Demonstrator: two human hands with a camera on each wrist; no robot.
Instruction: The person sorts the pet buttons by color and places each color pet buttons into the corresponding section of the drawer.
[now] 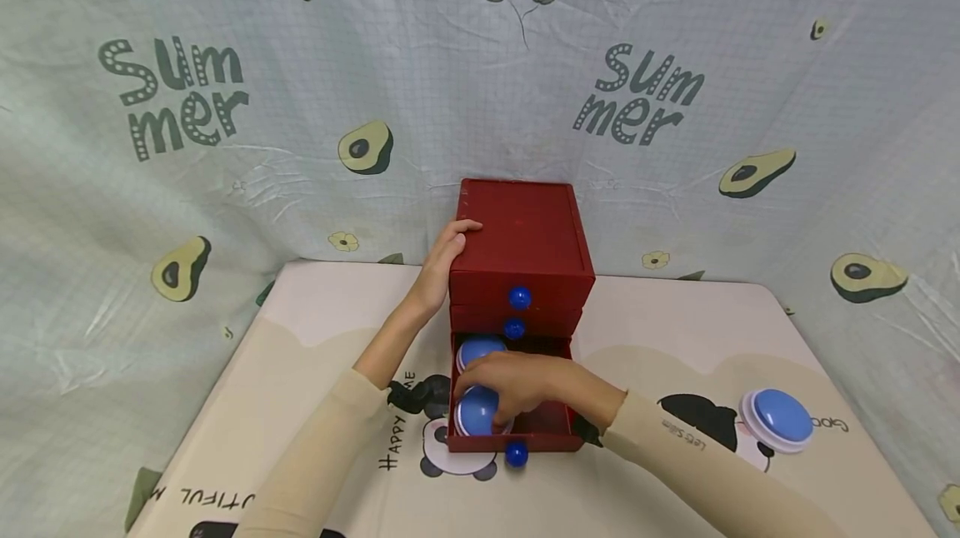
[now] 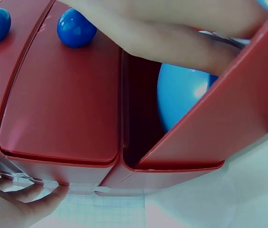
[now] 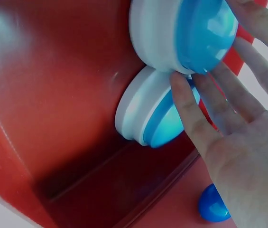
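Observation:
A small red drawer cabinet (image 1: 521, 226) stands by the back wall with its bottom drawer (image 1: 543, 420) pulled out. Inside lie two push buttons with blue domes and white bases, the rear push button (image 1: 480, 346) and the front push button (image 1: 477, 411). My right hand (image 1: 517, 384) reaches into the drawer and holds the front push button (image 3: 202, 35), thumb on one side and fingers on the other. With fairly straight fingers, my left hand (image 1: 442, 263) rests against the cabinet's left side, its fingertips over the top edge.
Another blue and white push button (image 1: 782, 419) lies on the table at the right. Blue round knobs, such as the top knob (image 1: 519, 297), mark the drawer fronts; the upper two drawers are closed. A printed cloth (image 1: 420, 63) hangs behind the table.

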